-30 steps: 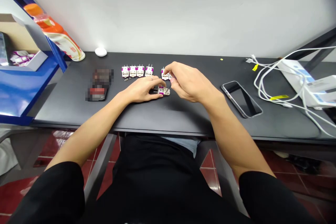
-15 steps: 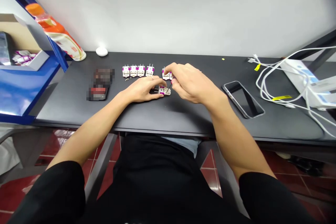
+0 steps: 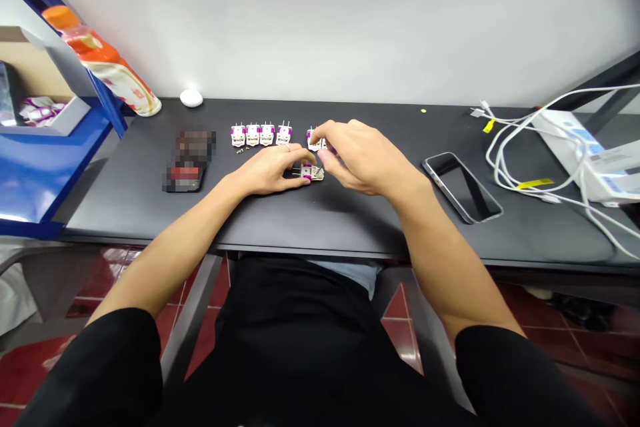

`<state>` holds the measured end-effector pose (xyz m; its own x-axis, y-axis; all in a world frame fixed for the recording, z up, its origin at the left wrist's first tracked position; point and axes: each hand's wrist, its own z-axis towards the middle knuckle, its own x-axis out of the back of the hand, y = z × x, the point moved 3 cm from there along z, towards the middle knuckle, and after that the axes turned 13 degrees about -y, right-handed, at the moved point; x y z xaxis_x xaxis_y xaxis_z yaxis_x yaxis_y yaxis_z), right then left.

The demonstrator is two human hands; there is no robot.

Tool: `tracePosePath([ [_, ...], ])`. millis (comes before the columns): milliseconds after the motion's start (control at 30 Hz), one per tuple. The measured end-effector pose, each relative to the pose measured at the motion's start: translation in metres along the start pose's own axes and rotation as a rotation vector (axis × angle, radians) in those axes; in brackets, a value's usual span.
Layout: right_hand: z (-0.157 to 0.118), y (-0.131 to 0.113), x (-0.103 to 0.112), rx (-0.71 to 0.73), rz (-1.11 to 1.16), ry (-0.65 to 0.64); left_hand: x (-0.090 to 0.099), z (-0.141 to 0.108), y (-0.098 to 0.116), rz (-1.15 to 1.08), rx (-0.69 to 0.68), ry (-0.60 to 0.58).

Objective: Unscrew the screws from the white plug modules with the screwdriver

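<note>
While the left hand (image 3: 270,170) pins the white-and-purple piece (image 3: 306,173) to the black desk (image 3: 310,220) between thumb and fingers, partly covering it, here's the right hand (image 3: 357,157) pinching a thin dark tool (image 3: 319,171), tip down at the piece, upper end lost behind the fingers! Similar units (image 3: 313,140) peek out behind that hand; how many, can't tell. Far left, pixelation blurs a dark object (image 3: 195,177); at right, the white cable (image 3: 500,167) runs out of frame.

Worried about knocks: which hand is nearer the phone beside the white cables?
Right. The right hand is left of the phone, not touching; the left hand lies farther left.
</note>
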<state>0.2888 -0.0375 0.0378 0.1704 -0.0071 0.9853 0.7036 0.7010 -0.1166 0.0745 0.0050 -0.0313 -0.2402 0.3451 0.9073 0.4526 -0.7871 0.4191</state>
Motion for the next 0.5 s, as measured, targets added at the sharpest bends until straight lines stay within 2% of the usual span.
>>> tracePosePath([
  [133,0.0001,0.0024,-0.0005,-0.069,-0.003,-0.007,0.0011,0.0000,0.0012,0.018,0.011,-0.011],
  [367,-0.0017,0.0012,-0.0021,0.020,0.038,0.036,-0.0007,0.0002,-0.0005,0.021,-0.001,0.001],
  [500,-0.0004,0.0037,-0.0030,-0.030,0.015,0.005,-0.0005,0.0004,-0.0001,0.022,-0.009,-0.004],
])
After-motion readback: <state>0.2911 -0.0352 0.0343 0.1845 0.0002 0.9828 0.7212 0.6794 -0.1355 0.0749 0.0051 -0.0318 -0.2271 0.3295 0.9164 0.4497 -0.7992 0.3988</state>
